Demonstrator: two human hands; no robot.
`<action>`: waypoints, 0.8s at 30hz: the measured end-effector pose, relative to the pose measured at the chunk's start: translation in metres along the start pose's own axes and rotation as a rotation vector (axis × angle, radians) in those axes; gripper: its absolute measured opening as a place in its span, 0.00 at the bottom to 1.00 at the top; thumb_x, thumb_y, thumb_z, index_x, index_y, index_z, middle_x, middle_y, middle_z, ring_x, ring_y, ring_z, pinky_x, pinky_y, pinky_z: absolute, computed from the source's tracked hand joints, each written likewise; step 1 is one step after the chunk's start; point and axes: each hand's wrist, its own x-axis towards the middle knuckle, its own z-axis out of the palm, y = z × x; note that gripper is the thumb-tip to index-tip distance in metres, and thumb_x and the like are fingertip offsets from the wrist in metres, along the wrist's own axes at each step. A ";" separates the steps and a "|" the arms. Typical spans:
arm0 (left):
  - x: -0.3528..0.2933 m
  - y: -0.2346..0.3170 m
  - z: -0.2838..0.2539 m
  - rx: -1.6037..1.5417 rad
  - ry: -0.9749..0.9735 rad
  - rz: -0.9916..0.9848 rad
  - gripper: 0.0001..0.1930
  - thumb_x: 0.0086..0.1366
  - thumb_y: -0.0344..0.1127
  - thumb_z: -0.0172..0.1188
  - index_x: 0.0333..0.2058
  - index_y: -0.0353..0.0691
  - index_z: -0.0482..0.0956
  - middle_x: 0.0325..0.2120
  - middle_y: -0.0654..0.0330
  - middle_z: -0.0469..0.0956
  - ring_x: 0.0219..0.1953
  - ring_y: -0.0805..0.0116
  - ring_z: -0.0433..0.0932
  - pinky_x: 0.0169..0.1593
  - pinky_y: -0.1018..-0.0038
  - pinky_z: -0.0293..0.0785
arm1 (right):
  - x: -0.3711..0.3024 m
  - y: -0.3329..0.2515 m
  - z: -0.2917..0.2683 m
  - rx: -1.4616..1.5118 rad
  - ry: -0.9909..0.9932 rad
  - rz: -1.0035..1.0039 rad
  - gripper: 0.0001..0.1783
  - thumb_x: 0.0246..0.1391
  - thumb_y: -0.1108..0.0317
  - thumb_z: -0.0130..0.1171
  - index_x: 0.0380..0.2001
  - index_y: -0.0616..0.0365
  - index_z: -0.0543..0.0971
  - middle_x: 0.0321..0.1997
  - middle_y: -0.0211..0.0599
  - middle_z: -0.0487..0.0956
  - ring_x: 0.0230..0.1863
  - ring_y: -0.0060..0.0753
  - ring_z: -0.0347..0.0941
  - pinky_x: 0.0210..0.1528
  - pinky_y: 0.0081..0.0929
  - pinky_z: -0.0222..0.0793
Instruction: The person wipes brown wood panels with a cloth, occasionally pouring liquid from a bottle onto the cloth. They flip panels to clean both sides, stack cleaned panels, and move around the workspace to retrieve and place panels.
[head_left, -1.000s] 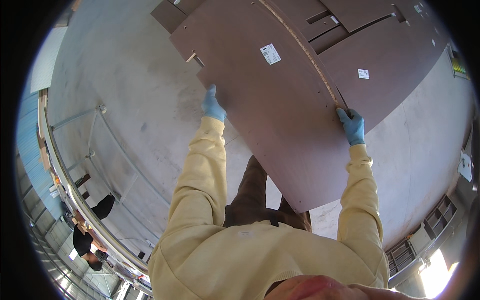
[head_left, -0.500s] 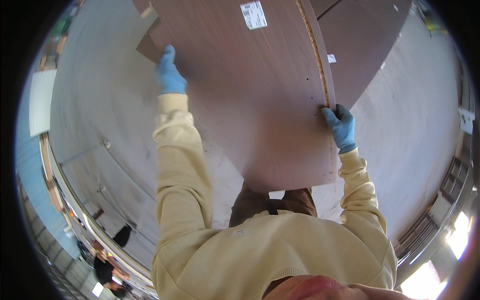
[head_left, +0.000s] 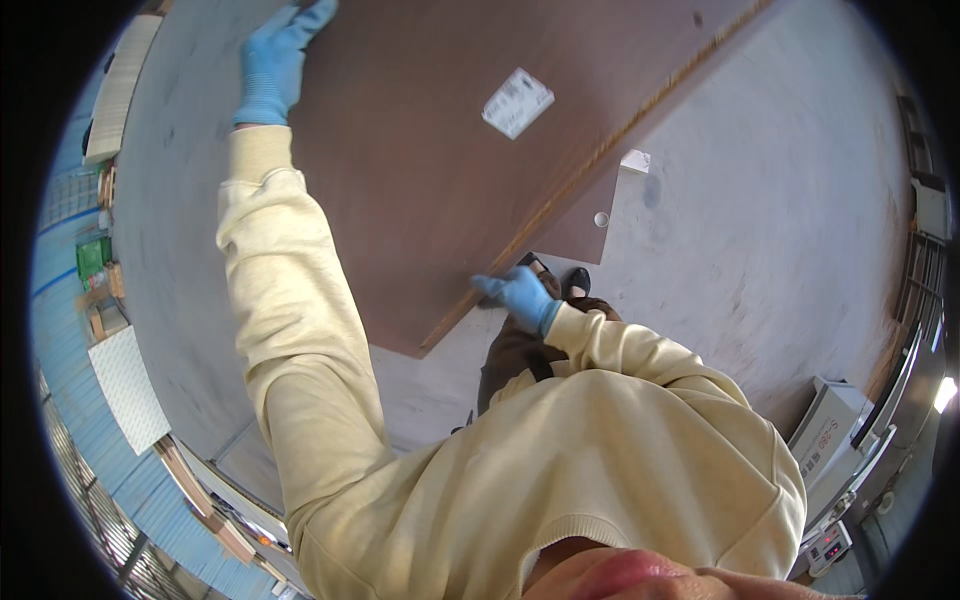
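Note:
A large brown wood-grain chipboard panel (head_left: 420, 180) slants across the upper middle, its raw particle edge running from near my right hand up to the top right. A white label (head_left: 518, 103) is stuck on its face. My left hand (head_left: 275, 65), in a blue glove, grips the panel's far left edge; part of its fingers lies at the picture's top. My right hand (head_left: 518, 300), also gloved, holds the raw edge near the panel's near corner, and its fingertips are partly hidden. Below and behind this edge shows another brown panel (head_left: 585, 225) with a round white spot.
A small white block (head_left: 635, 160) sits beside the lower panel. My feet (head_left: 575, 282) stand on the grey floor. Along the left wall are a white panel (head_left: 130, 388) and a green box (head_left: 94, 258). A long white carton (head_left: 830, 425) lies at the right.
The panel has swung round, its near end shifting left and its raw edge now slanting. My left hand moved up and left; my right hand moved left and nearer. The view has turned too.

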 end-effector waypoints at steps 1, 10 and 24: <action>-0.006 0.003 0.017 0.049 -0.086 0.023 0.36 0.61 0.52 0.73 0.56 0.25 0.79 0.53 0.55 0.81 0.55 0.69 0.76 0.61 0.73 0.69 | -0.008 0.016 0.008 0.026 -0.049 -0.061 0.22 0.64 0.61 0.66 0.56 0.63 0.79 0.50 0.45 0.83 0.48 0.39 0.82 0.51 0.35 0.80; -0.035 -0.029 0.173 0.082 -0.628 -0.036 0.28 0.65 0.53 0.69 0.54 0.37 0.83 0.42 0.56 0.87 0.45 0.66 0.83 0.53 0.69 0.77 | 0.018 0.079 0.070 0.789 -0.056 0.429 0.32 0.59 0.53 0.71 0.59 0.60 0.75 0.54 0.47 0.81 0.53 0.49 0.80 0.56 0.41 0.80; 0.003 -0.142 0.368 0.362 -1.159 0.122 0.31 0.66 0.52 0.68 0.62 0.41 0.77 0.59 0.49 0.79 0.61 0.54 0.78 0.64 0.65 0.73 | 0.255 0.074 0.159 1.378 0.187 0.368 0.23 0.57 0.54 0.73 0.47 0.59 0.81 0.47 0.39 0.83 0.41 0.34 0.83 0.43 0.28 0.87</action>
